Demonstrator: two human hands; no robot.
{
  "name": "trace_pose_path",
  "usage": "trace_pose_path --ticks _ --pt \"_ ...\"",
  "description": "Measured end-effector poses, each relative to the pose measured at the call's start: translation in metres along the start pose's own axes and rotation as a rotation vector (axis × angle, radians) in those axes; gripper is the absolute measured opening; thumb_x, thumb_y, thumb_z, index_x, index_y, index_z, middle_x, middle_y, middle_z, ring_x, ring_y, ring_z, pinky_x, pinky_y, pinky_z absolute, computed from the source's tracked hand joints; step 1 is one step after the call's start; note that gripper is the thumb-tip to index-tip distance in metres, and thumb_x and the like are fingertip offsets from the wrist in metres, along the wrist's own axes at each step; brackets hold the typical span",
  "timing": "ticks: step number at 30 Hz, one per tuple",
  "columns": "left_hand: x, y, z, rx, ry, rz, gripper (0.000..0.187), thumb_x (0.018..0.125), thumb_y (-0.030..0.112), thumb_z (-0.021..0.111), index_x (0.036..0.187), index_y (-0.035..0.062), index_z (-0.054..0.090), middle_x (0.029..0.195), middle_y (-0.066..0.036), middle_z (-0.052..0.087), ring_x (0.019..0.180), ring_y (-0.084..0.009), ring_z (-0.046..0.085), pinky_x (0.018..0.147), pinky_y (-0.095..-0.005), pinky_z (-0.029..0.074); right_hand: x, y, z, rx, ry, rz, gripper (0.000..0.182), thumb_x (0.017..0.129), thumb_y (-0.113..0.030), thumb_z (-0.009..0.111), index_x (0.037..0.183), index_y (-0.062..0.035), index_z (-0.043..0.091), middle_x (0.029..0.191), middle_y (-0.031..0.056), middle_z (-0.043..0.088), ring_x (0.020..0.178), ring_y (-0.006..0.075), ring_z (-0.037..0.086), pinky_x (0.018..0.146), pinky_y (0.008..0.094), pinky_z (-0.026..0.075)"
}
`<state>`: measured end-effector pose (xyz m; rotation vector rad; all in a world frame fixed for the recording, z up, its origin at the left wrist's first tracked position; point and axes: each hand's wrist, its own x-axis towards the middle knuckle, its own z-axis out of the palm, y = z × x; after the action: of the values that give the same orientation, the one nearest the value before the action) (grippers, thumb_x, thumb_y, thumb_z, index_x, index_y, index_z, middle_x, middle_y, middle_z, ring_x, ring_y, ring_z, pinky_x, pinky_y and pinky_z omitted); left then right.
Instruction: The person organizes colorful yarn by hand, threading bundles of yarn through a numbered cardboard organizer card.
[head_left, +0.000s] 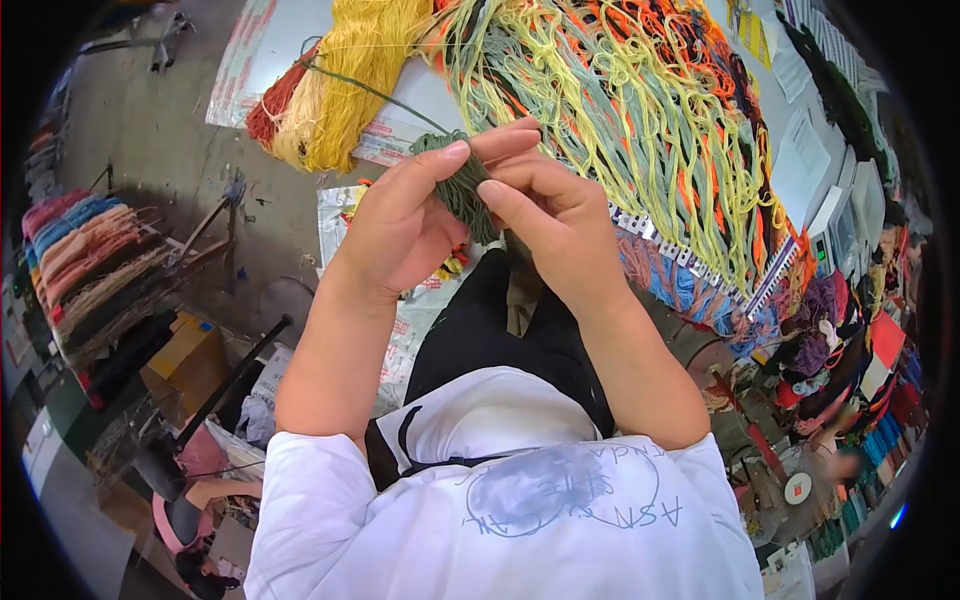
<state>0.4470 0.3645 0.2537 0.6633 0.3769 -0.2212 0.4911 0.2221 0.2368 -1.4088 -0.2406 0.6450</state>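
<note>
Up in front of my body, both hands are on a small bundle of dark green yarn (466, 200). My left hand (395, 210) is closed on its left side, with the thumb lying along the top of the strands. From the other side, the thumb and fingers of my right hand (560, 205) pinch the bundle. A single dark green strand (375, 92) runs from the bundle up and left toward the hanks on the table. Part of the bundle is hidden behind my fingers.
Yellow hanks (375, 70) and a red hank (275, 105) lie on the table ahead. A wide spread of yellow, grey and orange yarn (620, 130) covers its right. A rack of coloured yarn (95, 260) stands left, near a cardboard box (185, 355). Another person (190, 500) is at lower left.
</note>
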Motion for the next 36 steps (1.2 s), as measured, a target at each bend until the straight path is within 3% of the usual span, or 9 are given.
trace_pose_path --ticks 12,20,21,24,27,31,33,35,36 --pt "-0.008 -0.001 0.005 0.033 -0.056 -0.044 0.045 0.092 0.026 0.041 0.121 -0.0068 0.052 0.132 -0.019 0.046 0.115 -0.0246 0.051 0.098 -0.0370 0.039 -0.021 -0.025 -0.007 0.162 -0.026 0.109 0.014 0.088 -0.009 0.058 0.093 0.0024 0.064 0.088 0.0058 0.064 0.080 0.0120 0.059 0.075 0.0251 0.046" --pt "-0.005 -0.011 -0.022 0.407 -0.107 0.134 0.031 0.094 0.017 0.044 0.109 -0.0062 0.057 0.113 -0.019 0.061 0.100 -0.0237 0.061 0.090 -0.0363 0.045 -0.029 -0.017 -0.024 0.211 0.048 0.162 0.014 0.089 -0.012 0.056 0.087 -0.0002 0.062 0.089 0.0061 0.065 0.083 0.0090 0.056 0.078 0.0239 0.043" --pt "-0.008 -0.008 -0.028 0.207 -0.023 0.110 0.025 0.094 0.017 0.044 0.102 -0.0036 0.056 0.091 -0.011 0.065 0.078 -0.0161 0.063 0.086 -0.0350 0.047 -0.031 -0.021 -0.030 0.260 0.131 0.200 0.014 0.091 -0.013 0.052 0.082 -0.0045 0.059 0.075 0.0023 0.061 0.073 0.0094 0.055 0.079 0.0263 0.044" --pt "-0.030 0.022 -0.115 -0.265 0.084 0.207 0.020 0.095 0.014 0.042 0.081 0.0043 0.052 0.054 0.005 0.031 0.045 -0.0058 0.035 0.083 -0.0340 0.049 -0.072 0.015 -0.133 0.728 0.221 0.347 0.015 0.091 -0.012 0.050 0.077 -0.0095 0.053 0.057 -0.0051 0.038 0.055 0.0080 0.041 0.072 0.0292 0.044" --pt "-0.086 0.067 -0.208 -0.432 0.179 0.314 0.014 0.094 0.008 0.040 0.090 -0.0004 0.051 0.057 0.005 0.029 0.045 -0.0059 0.026 0.055 -0.0229 0.029 -0.160 0.041 -0.283 0.949 0.547 0.464 0.019 0.094 -0.011 0.045 0.076 -0.0054 0.045 0.056 -0.0029 0.031 0.048 0.0079 0.031 0.052 0.0229 0.033" --pt "-0.162 0.141 -0.275 -0.320 0.368 0.361 0.014 0.093 0.006 0.039 0.089 -0.0002 0.051 0.056 0.003 0.029 0.045 -0.0072 0.026 0.056 -0.0229 0.030 -0.348 -0.011 -0.494 1.031 0.857 0.307 0.022 0.097 -0.014 0.035 0.076 -0.0069 0.040 0.057 -0.0013 0.034 0.040 0.0083 0.028 0.038 0.0215 0.026" --pt "-0.188 0.173 -0.288 -0.281 0.442 0.433 0.016 0.094 0.007 0.038 0.089 -0.0004 0.051 0.055 0.003 0.030 0.044 -0.0074 0.026 0.058 -0.0237 0.031 -0.475 -0.044 -0.622 0.932 1.293 0.250 0.019 0.093 -0.012 0.038 0.082 -0.0031 0.051 0.054 -0.0030 0.034 0.036 0.0060 0.026 0.033 0.0213 0.019" --pt "-0.196 0.189 -0.288 -0.250 0.427 0.448 0.019 0.095 0.009 0.035 0.091 -0.0014 0.051 0.057 0.002 0.032 0.042 -0.0078 0.026 0.060 -0.0249 0.033 -0.483 -0.092 -0.635 0.479 1.787 0.379 0.020 0.093 -0.016 0.041 0.079 -0.0062 0.051 0.052 -0.0049 0.030 0.036 0.0052 0.023 0.034 0.0207 0.017" --pt "-0.190 0.185 -0.274 -0.171 0.497 0.487 0.020 0.096 0.009 0.035 0.092 -0.0017 0.051 0.058 0.002 0.033 0.042 -0.0079 0.026 0.060 -0.0247 0.033 -0.467 -0.103 -0.616 0.340 1.615 0.257 0.020 0.093 -0.017 0.041 0.078 -0.0077 0.050 0.052 -0.0057 0.031 0.036 0.0055 0.021 0.034 0.0210 0.017"
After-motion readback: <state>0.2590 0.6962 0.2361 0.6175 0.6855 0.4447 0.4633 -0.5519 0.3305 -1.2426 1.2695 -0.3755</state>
